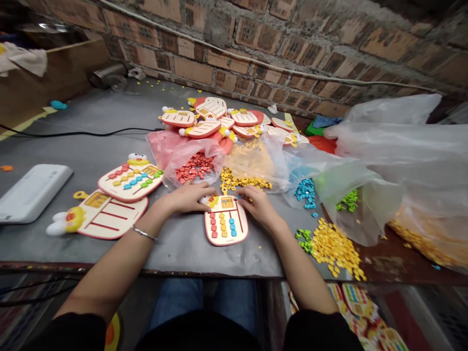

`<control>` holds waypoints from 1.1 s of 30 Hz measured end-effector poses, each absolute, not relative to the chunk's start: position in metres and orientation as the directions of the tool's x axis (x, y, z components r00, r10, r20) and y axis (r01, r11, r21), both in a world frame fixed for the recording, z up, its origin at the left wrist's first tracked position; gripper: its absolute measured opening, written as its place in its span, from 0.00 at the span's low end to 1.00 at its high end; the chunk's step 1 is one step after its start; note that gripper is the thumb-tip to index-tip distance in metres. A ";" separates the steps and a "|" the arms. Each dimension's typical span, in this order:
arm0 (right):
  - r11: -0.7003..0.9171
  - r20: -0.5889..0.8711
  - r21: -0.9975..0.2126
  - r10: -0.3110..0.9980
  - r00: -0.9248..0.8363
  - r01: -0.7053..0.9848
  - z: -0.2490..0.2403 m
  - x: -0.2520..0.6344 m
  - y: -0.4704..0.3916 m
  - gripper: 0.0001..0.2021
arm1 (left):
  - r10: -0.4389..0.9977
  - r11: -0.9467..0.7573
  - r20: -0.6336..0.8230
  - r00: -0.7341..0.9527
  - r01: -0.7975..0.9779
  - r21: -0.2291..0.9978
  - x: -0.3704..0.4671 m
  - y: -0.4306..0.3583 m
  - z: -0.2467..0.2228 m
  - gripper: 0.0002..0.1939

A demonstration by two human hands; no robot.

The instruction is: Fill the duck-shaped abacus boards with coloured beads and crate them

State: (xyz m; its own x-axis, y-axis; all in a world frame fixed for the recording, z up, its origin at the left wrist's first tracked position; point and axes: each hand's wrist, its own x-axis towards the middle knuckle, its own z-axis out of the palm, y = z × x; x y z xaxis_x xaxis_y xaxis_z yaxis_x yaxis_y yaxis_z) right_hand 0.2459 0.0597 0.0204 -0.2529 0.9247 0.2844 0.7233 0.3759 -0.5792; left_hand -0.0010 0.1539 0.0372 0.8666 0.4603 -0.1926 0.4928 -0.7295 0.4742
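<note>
A cream toy board (228, 229) with a red rim and a duck-like head lies flat before me. Its slots carry red, yellow and blue beads; the rightmost slot is bare. My left hand (192, 197) is closed on the board's upper left corner, fingers around the head. At the upper right corner, my right hand (258, 204) has its fingertips drawn together near the top of the bare slot. Whatever sits between them is mostly hidden. Just beyond the board are piles of yellow beads (252, 182) and red beads (195, 166), spilling from plastic bags.
Two more boards (129, 183) overlap at left, beside a white box-like device (34, 192). A heap of boards (203, 127) lies near the brick wall. Blue beads (305, 192), green beads (347, 200) and loose yellow beads (334, 246) lie at right, with large plastic bags (402, 146).
</note>
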 end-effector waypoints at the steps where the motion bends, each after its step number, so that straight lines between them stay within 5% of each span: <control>1: 0.366 0.266 -0.567 0.929 -0.256 0.738 0.017 0.244 0.061 0.07 | 0.459 -0.730 -0.192 0.867 0.491 0.474 -0.001 0.154 0.037 0.20; 6: 0.333 0.244 -0.574 0.942 -0.232 0.748 0.013 0.243 0.064 0.09 | 0.463 -0.736 -0.194 0.865 0.497 0.460 -0.001 0.154 0.035 0.20; 13: 0.260 0.198 -0.767 0.965 -0.170 0.586 0.008 0.250 0.068 0.06 | 0.466 -0.736 -0.205 0.861 0.506 0.450 -0.001 0.154 0.035 0.20; 18: 0.273 0.222 -0.685 0.961 -0.163 0.675 0.002 0.245 0.068 0.06 | 0.470 -0.738 -0.196 0.861 0.505 0.448 -0.001 0.153 0.036 0.20; 24: 0.417 0.133 -0.658 0.884 -0.448 0.627 0.023 0.248 0.058 0.06 | 0.471 -0.739 -0.199 0.859 0.508 0.442 -0.001 0.153 0.037 0.19; 33: 0.377 0.076 -0.780 0.850 -0.521 0.500 0.023 0.236 0.057 0.06 | 0.464 -0.750 -0.187 0.866 0.497 0.437 -0.001 0.155 0.033 0.19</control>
